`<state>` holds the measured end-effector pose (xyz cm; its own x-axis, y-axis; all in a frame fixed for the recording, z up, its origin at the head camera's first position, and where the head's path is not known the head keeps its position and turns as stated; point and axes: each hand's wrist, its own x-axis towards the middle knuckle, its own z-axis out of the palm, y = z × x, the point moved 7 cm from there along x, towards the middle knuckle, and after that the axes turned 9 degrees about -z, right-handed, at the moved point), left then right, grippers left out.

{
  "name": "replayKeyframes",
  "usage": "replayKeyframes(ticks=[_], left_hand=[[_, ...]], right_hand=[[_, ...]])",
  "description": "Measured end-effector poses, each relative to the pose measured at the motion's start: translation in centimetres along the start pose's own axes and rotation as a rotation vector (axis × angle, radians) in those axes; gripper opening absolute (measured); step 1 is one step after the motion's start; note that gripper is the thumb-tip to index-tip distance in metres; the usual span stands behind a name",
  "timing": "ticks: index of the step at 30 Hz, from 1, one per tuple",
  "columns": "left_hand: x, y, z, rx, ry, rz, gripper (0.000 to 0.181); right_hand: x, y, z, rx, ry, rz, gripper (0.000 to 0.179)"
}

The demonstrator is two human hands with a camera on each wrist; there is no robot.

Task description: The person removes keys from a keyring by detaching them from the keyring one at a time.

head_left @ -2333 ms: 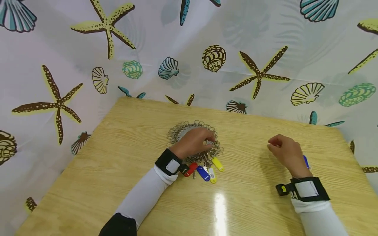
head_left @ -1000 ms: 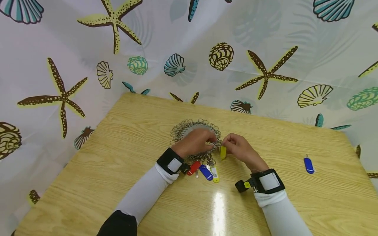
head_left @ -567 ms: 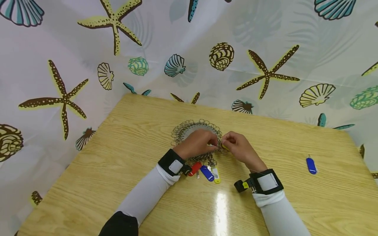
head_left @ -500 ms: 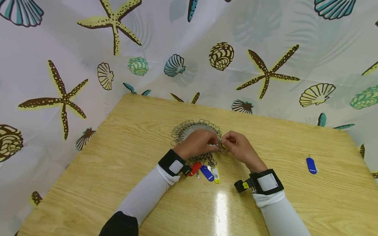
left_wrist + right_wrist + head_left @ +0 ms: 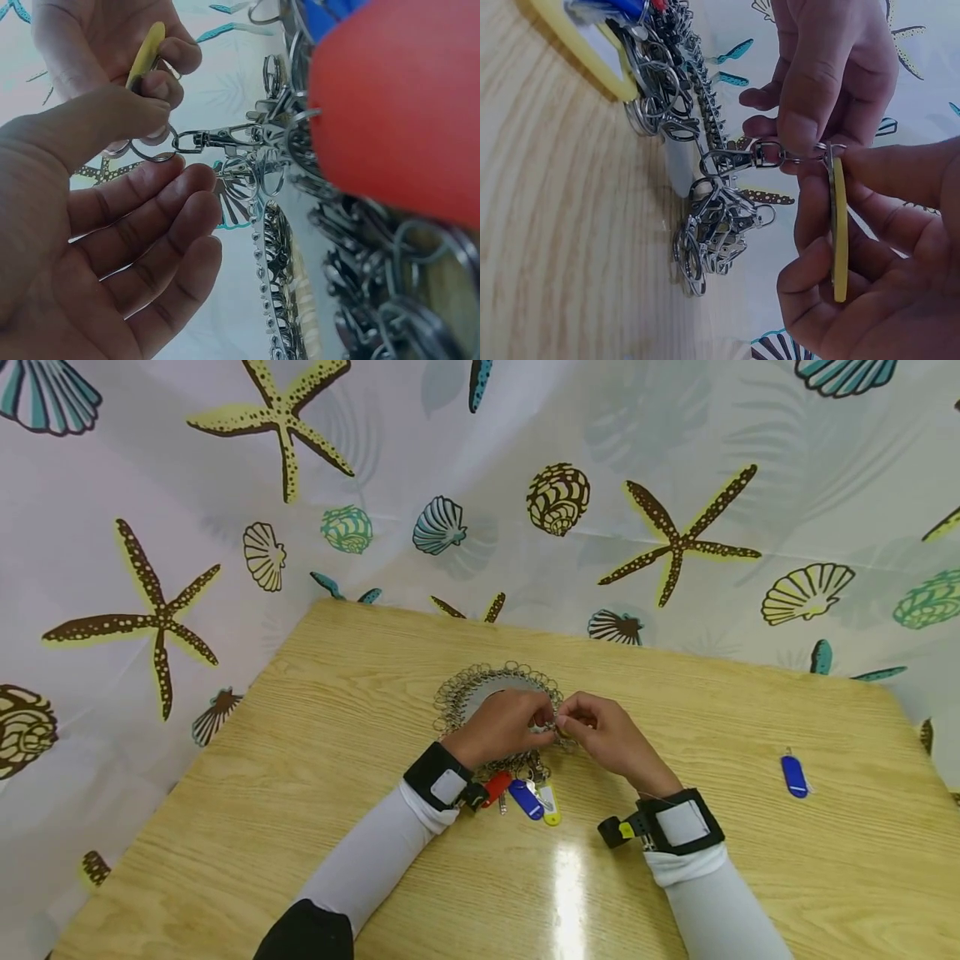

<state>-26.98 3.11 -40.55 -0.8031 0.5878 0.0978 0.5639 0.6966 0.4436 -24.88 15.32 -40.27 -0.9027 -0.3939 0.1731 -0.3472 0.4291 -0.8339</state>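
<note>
My left hand (image 5: 504,724) pinches a split ring (image 5: 154,158) between thumb and forefinger, its other fingers loosely curved. That ring is linked to a swivel clasp (image 5: 221,138) on a round grey hanger (image 5: 459,689) edged with metal clasps and rings. Right beside it, my right hand (image 5: 611,735) pinches a yellow key tag (image 5: 841,232) near its top, close to the same ring. Whether the tag's key is threaded on the ring I cannot tell. A red tag (image 5: 497,787), a blue tag (image 5: 527,799) and a second yellow tag (image 5: 551,804) hang at the hanger's near side.
Another blue key tag (image 5: 794,776) lies apart on the right of the wooden table (image 5: 337,693). A curtain (image 5: 510,568) printed with shells and starfish stands behind the table and along its left side.
My right hand has come left from near the lone blue tag to the hanger. The yellow tag that lay at the hanger's edge is lifted in its fingers. My left hand has stayed put.
</note>
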Motion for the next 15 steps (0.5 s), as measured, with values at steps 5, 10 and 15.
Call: replayKeyframes(ticks=[5,10,15], left_hand=[[0.02,0.2,-0.16,0.0,0.0,0.01,0.018],[0.11,0.43,-0.15,-0.036,-0.016,0.02,0.019],[0.03,0.72,-0.17,-0.134,-0.033,0.03,0.023]], right_hand=[[-0.06,0.51,-0.21,-0.034,0.029,0.036,0.013],[-0.18,0.75,-0.3,-0.005,0.042,0.072,0.014],[-0.33,0.5,-0.46,0.045,0.048,0.075,0.016]])
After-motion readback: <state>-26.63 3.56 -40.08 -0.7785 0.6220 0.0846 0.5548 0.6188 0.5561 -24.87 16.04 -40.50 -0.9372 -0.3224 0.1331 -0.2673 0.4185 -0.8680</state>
